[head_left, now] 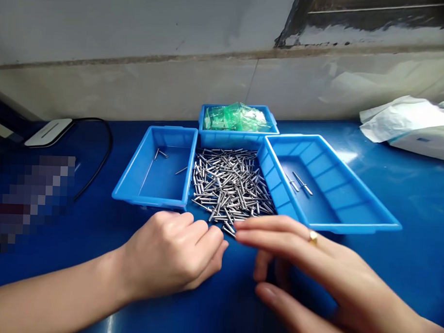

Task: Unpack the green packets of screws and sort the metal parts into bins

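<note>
My left hand [179, 247] is curled into a fist just in front of the left box, and whatever it may hold is hidden. Reaching in from the right, my right hand [324, 267] has its fingers stretched out and thumb apart. Its fingertips are at the near edge of a heap of metal screws [230, 184] lying on the blue table. A few screws lie in the left blue box [153, 201]. Inside the right blue box [354, 225] are a few thin pins with thicker ends that look like blind rivets.
Behind the heap, a third blue box [237, 138] holds green and clear plastic bags [238, 117]. At the left are a flat white device [50, 133] with a black cable [108, 150] and a blurred-out area. A white plastic package [416, 122] rests by the wall at right.
</note>
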The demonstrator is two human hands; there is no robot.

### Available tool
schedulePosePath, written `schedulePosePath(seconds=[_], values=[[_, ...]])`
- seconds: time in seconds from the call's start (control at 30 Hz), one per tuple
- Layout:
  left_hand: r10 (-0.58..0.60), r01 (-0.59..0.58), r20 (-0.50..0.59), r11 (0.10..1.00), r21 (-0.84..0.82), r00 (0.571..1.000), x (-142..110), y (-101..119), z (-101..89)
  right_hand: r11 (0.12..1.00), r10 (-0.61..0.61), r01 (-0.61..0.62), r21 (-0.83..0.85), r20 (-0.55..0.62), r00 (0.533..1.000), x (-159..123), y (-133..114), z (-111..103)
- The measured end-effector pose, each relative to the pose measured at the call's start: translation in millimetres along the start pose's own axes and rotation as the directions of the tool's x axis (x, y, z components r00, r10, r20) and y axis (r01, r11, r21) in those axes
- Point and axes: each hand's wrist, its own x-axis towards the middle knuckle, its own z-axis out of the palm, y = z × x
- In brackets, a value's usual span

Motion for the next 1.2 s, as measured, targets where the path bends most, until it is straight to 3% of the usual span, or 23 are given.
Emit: schedulePosePath(seconds=[0.13,0.27,0.37,0.77,1.2], values=[[-0.026,0.027,-0.011,0.997,0.065,1.000,-3.6,2.5,0.1,0.970,-0.148,0.158,-0.186,0.066,0.987,10.3,0.6,-1.2],[-0.052,0.050,0.021,0.996,0.072,0.998,-7.1,3.3,2.1,0.888,-0.310,0.343,-0.306,0.153,0.938,23.9,-1.6,-4.1],[-0.037,0.035,0.025,0.997,0.064,0.999,-8.4,2.3,3.1,0.842,-0.376,0.413,-0.348,0.172,0.911,28.5,-2.4,-4.4],[0.064,-0.061,0.073,0.997,-0.047,0.995,-4.9,-4.9,1.9,0.862,-0.288,0.333,-0.384,0.170,0.942,8.8,1.1,-0.3],[0.143,-0.127,0.031,0.944,-0.305,0.989,-3.8,-4.7,-3.6,0.874,-0.377,0.437,-0.212,0.269,0.886,32.9,1.3,-13.5]])
